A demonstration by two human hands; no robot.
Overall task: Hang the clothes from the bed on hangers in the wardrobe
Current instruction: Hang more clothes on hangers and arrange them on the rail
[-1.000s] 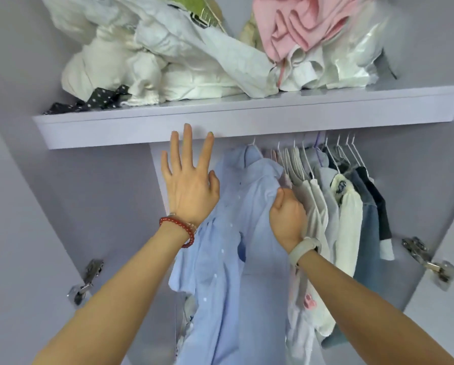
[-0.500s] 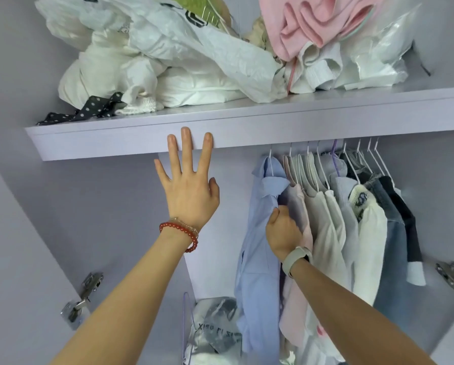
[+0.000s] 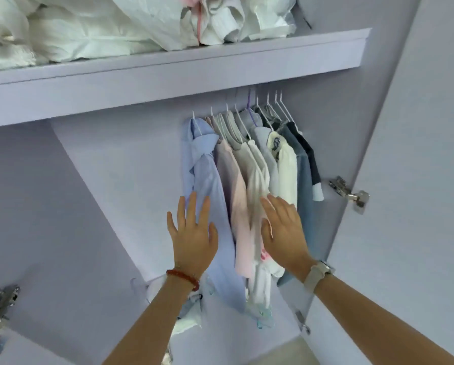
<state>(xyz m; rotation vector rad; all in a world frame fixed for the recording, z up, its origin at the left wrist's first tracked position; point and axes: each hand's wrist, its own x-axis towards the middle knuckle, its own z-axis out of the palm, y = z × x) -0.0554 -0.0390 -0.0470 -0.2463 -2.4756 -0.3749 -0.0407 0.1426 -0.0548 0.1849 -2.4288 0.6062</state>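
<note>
**Head view: shirts hung at the right end, both hands free**

Head view looks up into a lilac wardrobe. A row of garments already hangs on thin white wire hangers (image 3: pixel 270 111) bunched at the right end of the space under the lilac wooden shelf (image 3: pixel 168 75); the leftmost is a pale blue button shirt (image 3: pixel 207 180), with a pale pink top (image 3: pixel 236 206) just beside it. The rail itself is hidden behind the shelf lip. The left hand (image 3: pixel 193 235) is spread with straight fingers in front of the blue shirt's lower part; the right hand (image 3: pixel 284 233) is flat and open against the cream and white garments, holding nothing. By my reading, this piece is hung. The bed is out of sight, so what is left cannot be told.

Room: left of the blue shirt the space is open. To the right, the open door and its metal hinge (image 3: pixel 352 193) stand near the last dark garment, and the shelf lip hangs low above the hooks.
</note>
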